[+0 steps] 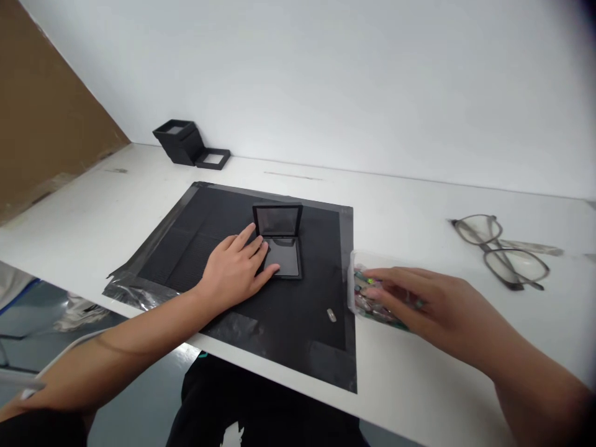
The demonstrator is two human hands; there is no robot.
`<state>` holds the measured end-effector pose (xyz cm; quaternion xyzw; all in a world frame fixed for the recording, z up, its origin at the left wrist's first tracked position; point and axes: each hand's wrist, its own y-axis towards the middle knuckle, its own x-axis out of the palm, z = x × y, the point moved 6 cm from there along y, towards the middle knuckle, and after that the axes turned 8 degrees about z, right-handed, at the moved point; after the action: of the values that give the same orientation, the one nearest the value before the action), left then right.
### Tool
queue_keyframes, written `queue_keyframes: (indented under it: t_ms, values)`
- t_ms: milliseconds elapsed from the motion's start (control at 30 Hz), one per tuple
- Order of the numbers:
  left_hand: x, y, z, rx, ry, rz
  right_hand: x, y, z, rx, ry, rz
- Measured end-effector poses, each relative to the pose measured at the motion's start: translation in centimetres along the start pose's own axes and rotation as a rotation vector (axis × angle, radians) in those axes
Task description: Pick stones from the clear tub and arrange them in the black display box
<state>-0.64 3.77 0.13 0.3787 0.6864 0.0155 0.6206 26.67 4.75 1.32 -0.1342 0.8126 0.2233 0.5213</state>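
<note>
My left hand (pixel 236 266) lies with its fingers spread along the left side of an open black case (pixel 299 264). The lid of this case stands up at the back with a clear window, and a grey pad fills its base. On the right, my right hand (pixel 419 298) reaches into a clear plastic box (pixel 352 298) of small shiny pieces (pixel 365 301). Its thumb and forefinger are pinched close together among the pieces; what lies between them is too small to make out. A small, pale, shiny piece (pixel 331 315) lies alone on the black mat (pixel 298 323).
Behind the mat, a stack of black cases (pixel 179 146) and a flat black frame (pixel 213 159) stand by the wall. A pair of glasses (pixel 500 248) lies at the right on the white table (pixel 400 230). A brown panel (pixel 51 112) borders the left side.
</note>
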Motion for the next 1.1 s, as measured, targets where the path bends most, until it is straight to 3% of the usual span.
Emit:
queue_keyframes:
  t_ms: [300,467,600,767,933,1100]
  values:
    - [0.1,0.0,0.3,0.056,0.045,-0.030,-2.2,0.4,1.2,0.092,-0.165,0.170]
    - [-0.2,0.2,0.7,0.152,0.021,0.009,-2.3,0.5,1.8,0.104,-0.154,0.181]
    - [-0.1,0.3,0.7,0.176,-0.004,0.024,-1.8,0.6,1.8,0.108,-0.066,0.107]
    - [0.1,0.1,0.3,0.158,-0.041,0.039,-0.6,0.7,1.4,0.129,0.107,-0.094]
    - [0.1,0.1,-0.1,0.160,-0.043,0.066,0.6,0.6,1.7,0.171,0.121,-0.265]
    - [-0.1,0.2,-0.3,0.147,-0.039,0.080,1.1,0.6,1.8,0.153,0.127,-0.279]
